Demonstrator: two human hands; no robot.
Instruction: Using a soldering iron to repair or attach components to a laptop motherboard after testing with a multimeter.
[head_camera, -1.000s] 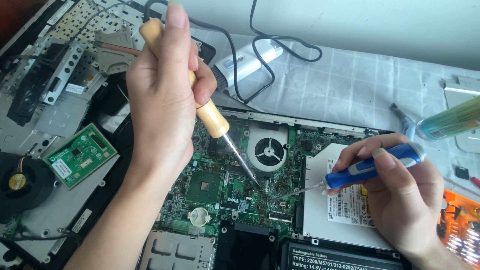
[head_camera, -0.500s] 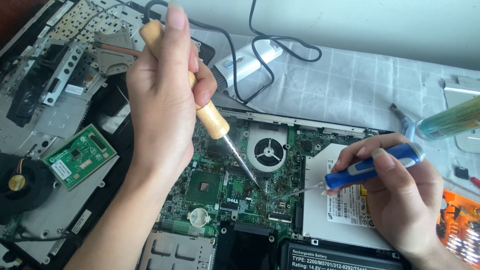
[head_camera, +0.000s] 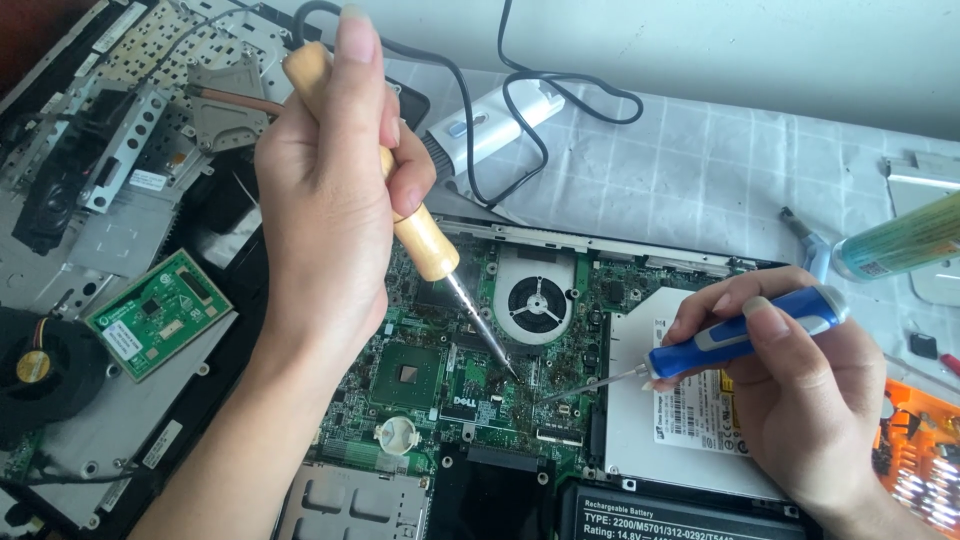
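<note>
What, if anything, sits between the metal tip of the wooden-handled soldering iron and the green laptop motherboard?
Nothing visible does. The left hand holds the wooden-handled soldering iron with its tip down on the green laptop motherboard. The blue-handled screwdriver in the right hand points in from the side, its tip beside the iron's, not under it.

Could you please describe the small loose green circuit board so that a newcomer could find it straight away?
Start at the opened laptop's motherboard and look left, past the left hand. On the grey metal panel lies the small green board, tilted, beside a round black fan. Unlike the motherboard, it is loose, rectangular and white-stickered.
</note>
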